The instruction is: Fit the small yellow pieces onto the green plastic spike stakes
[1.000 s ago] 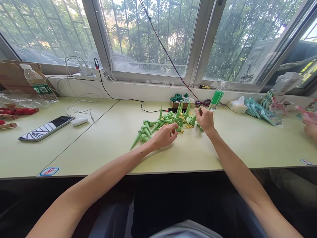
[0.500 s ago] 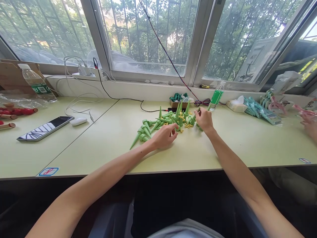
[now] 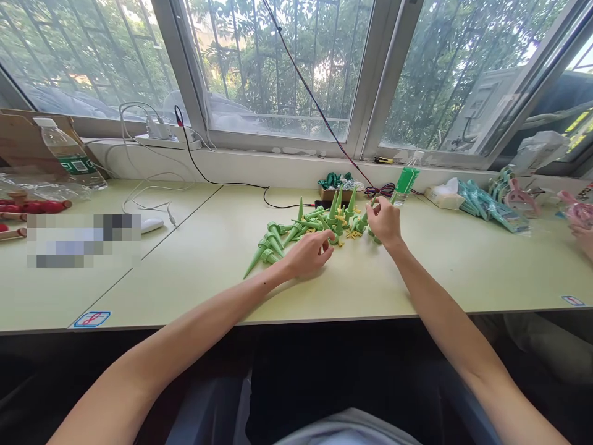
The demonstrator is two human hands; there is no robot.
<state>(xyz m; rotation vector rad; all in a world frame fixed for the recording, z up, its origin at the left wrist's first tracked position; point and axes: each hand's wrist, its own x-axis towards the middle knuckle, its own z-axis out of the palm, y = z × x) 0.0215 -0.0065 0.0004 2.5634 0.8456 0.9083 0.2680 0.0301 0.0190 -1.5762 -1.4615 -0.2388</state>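
Observation:
A pile of green plastic cone-shaped spikes [image 3: 273, 238] with ribbed caps lies on the table, some lying down and several standing point up. Small yellow plastic pieces [image 3: 354, 234] are scattered among the standing ones. My left hand [image 3: 309, 254] rests on the table at the pile's near side, its fingers loosely curled with a gap to the thumb; I see nothing held in it. At the pile's right end, my right hand [image 3: 386, 221] pinches a green spike, mostly hidden behind the fingers.
Behind the pile are a small cardboard box [image 3: 328, 194], a coiled cable [image 3: 386, 190] and a green-labelled bottle [image 3: 407, 179]. Tissues [image 3: 442, 195] and teal packets [image 3: 493, 207] lie right, near another person's hand [image 3: 582, 238]. Left are a white mouse [image 3: 152, 225], cables and red wooden-handled items [image 3: 41, 204].
My right hand has shifted very slightly up and to the right. My left hand stays in place. At the far right, the other person's hand and a pink item have moved a little.

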